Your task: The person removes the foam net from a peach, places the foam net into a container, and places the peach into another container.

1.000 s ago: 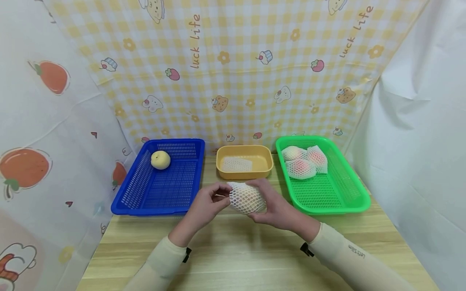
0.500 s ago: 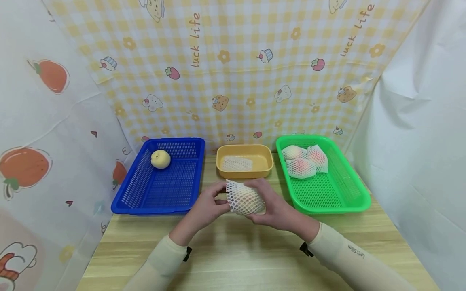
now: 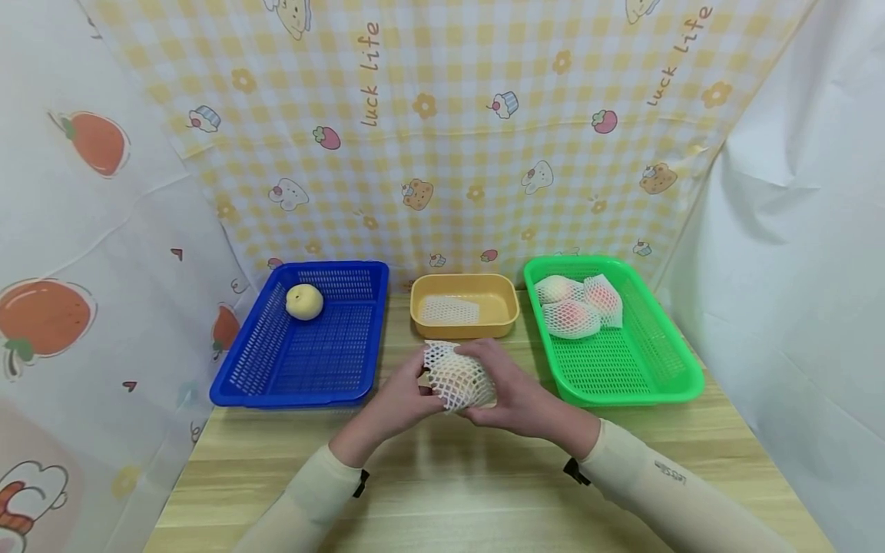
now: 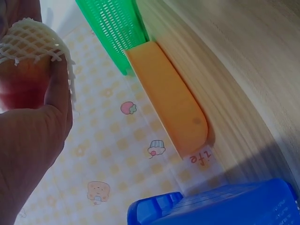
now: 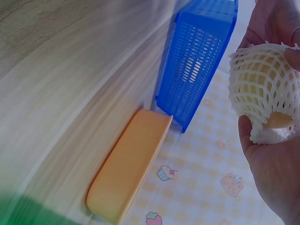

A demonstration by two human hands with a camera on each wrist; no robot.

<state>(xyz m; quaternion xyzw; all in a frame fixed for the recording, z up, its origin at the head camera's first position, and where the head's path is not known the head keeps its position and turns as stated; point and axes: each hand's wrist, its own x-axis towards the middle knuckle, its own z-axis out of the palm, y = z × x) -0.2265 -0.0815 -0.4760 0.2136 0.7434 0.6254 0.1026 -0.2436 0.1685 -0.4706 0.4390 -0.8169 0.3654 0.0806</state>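
Between the hands, above the table, is a yellow and red peach (image 4: 23, 89) partly covered by a white foam net sleeve (image 3: 459, 376). My right hand (image 3: 515, 388) grips the netted peach from the right, with fingers above and thumb below. From the left, my left hand (image 3: 404, 399) holds the sleeve's edge, its fingers against the mesh. In the left wrist view the peach's red side shows bare beyond the net's edge. The right wrist view shows the mesh stretched over the fruit, with a bare opening at its lower end. Some fingertips are hidden behind the sleeve.
At left stands a blue basket (image 3: 325, 361) with one pale yellow fruit (image 3: 304, 302). A yellow tray (image 3: 465, 332) behind the hands holds flat white foam nets (image 3: 449, 310). The green basket (image 3: 608, 372) at right contains three netted peaches (image 3: 571, 317).
The sleeve's left end has spread and shifted left over my left fingers. Both hands have moved slightly left with the peach. Baskets and tray stay in place.
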